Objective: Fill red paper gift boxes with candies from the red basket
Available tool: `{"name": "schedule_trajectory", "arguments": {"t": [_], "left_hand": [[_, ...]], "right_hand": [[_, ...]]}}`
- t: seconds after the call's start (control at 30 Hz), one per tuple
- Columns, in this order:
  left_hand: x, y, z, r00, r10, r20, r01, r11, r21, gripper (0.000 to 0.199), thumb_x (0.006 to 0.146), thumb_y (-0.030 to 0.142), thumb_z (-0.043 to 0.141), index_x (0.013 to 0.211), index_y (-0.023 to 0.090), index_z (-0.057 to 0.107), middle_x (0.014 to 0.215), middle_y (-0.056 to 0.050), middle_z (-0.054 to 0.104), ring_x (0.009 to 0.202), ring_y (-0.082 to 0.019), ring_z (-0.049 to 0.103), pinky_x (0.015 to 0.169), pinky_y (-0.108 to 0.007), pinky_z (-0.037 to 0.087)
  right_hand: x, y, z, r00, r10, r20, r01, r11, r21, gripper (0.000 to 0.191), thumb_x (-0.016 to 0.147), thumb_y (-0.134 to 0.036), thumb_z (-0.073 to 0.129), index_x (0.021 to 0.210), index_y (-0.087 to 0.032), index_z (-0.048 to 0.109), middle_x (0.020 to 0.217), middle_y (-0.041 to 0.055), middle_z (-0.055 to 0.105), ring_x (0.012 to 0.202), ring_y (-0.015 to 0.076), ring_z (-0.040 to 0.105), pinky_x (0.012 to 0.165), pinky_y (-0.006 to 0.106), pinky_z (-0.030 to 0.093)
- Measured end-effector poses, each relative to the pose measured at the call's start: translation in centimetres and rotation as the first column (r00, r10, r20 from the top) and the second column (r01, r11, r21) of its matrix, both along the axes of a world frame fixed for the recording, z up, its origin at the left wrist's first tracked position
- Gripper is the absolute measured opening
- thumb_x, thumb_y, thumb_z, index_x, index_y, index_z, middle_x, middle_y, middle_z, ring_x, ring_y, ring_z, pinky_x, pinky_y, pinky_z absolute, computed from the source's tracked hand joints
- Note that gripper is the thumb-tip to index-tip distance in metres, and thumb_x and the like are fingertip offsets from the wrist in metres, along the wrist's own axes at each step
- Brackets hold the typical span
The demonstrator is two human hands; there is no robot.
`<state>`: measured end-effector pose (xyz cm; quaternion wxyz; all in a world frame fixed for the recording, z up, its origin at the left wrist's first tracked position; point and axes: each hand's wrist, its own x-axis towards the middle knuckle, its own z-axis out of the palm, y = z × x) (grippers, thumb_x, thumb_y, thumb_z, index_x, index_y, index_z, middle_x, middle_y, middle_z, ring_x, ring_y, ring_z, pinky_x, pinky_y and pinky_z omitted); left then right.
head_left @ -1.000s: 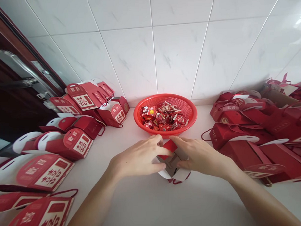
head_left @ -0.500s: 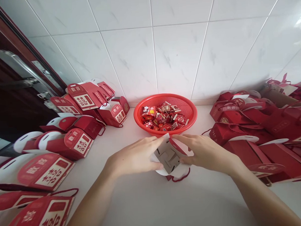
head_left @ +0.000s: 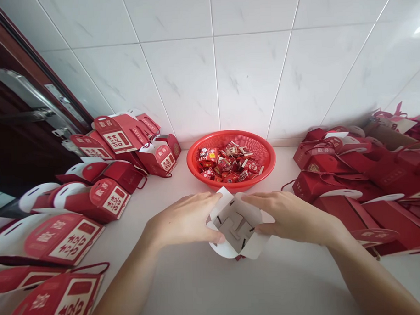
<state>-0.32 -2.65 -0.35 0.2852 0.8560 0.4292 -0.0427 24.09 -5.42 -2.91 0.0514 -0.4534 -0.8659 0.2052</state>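
Between my hands is a paper gift box (head_left: 236, 228) with its top flaps spread, so its bare white inside shows, with folded tabs at the bottom. My left hand (head_left: 191, 221) grips the left wall, thumb on the near left flap and fingers behind. My right hand (head_left: 288, 217) holds the right side, thumb at the edge and fingers along the far flap. Just beyond the box stands a red plastic basket (head_left: 265, 167) with red-wrapped candies (head_left: 227, 164) in it. A bit of dark red cord shows under the near flaps.
On the left, red gift boxes (head_left: 90, 198) with white labels stand in rows beside a dark door with a metal handle (head_left: 32, 99). More red boxes (head_left: 349, 212) are piled on the right. White wall tiles (head_left: 248, 78) rise behind the white tabletop (head_left: 214, 290).
The box has turned and its flaps have opened wider, so more of its inside shows. The cord loop on its near side is now mostly hidden. My hands have shifted slightly.
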Motion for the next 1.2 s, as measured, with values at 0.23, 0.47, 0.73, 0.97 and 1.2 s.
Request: {"name": "schedule_trajectory", "arguments": {"t": [0.23, 0.47, 0.73, 0.97, 1.2], "left_hand": [[-0.3, -0.1, -0.2, 0.996, 0.017, -0.089, -0.016, 1.0, 0.01, 0.052, 0.071, 0.054, 0.076, 0.111, 0.029, 0.056, 0.098, 0.001, 0.071, 0.092, -0.026, 0.067, 0.07, -0.029, 0.041], [-0.6, 0.3, -0.7, 0.992, 0.059, -0.11, -0.056, 0.998, 0.024, 0.059, 0.069, 0.059, 0.076, 0.117, 0.03, 0.056, 0.102, -0.001, 0.071, 0.097, -0.029, 0.067, 0.071, -0.03, 0.042], [-1.0, 0.7, -1.7, 0.986, 0.112, -0.12, -0.101, 0.991, 0.09, 0.067, 0.072, 0.064, 0.072, 0.127, 0.03, 0.057, 0.131, -0.008, 0.061, 0.117, -0.033, 0.061, 0.084, -0.035, 0.048], [-0.5, 1.0, -1.4, 0.987, 0.119, -0.106, -0.109, 0.989, 0.098, 0.065, 0.075, 0.054, 0.071, 0.134, 0.034, 0.054, 0.128, -0.005, 0.062, 0.104, -0.029, 0.065, 0.078, -0.034, 0.048], [-0.6, 1.1, -1.4, 0.988, 0.121, -0.092, -0.111, 0.988, 0.107, 0.057, 0.084, 0.06, 0.061, 0.135, 0.035, 0.055, 0.135, -0.003, 0.061, 0.109, -0.028, 0.065, 0.081, -0.033, 0.049]], "right_hand": [[0.2, 0.9, 0.1, 0.983, -0.17, 0.066, 0.178, 0.973, -0.15, 0.071, 0.077, -0.039, 0.077, 0.141, -0.021, 0.051, 0.12, 0.0121, 0.07, 0.097, 0.0295, 0.069, 0.078, 0.034, 0.048], [0.9, 1.7, -0.2, 0.991, -0.134, 0.022, 0.135, 0.983, -0.126, 0.067, 0.082, -0.044, 0.071, 0.143, -0.025, 0.052, 0.126, 0.0115, 0.069, 0.095, 0.0277, 0.069, 0.078, 0.034, 0.048], [1.1, 2.7, -1.0, 0.986, -0.138, -0.094, 0.136, 0.99, -0.029, 0.043, 0.085, -0.03, 0.069, 0.128, -0.026, 0.063, 0.117, 0.0068, 0.072, 0.087, 0.0223, 0.07, 0.074, 0.032, 0.048], [1.0, 3.7, -1.3, 0.97, -0.183, -0.162, 0.181, 0.983, -0.029, 0.023, 0.083, -0.022, 0.066, 0.105, -0.022, 0.069, 0.094, 0.0032, 0.075, 0.079, 0.0186, 0.069, 0.069, 0.029, 0.047], [1.0, 3.8, -1.5, 0.95, -0.207, -0.235, 0.226, 0.973, 0.056, 0.019, 0.086, -0.026, 0.066, 0.104, -0.022, 0.072, 0.09, 0.0028, 0.075, 0.07, 0.0147, 0.065, 0.063, 0.026, 0.045]]}}
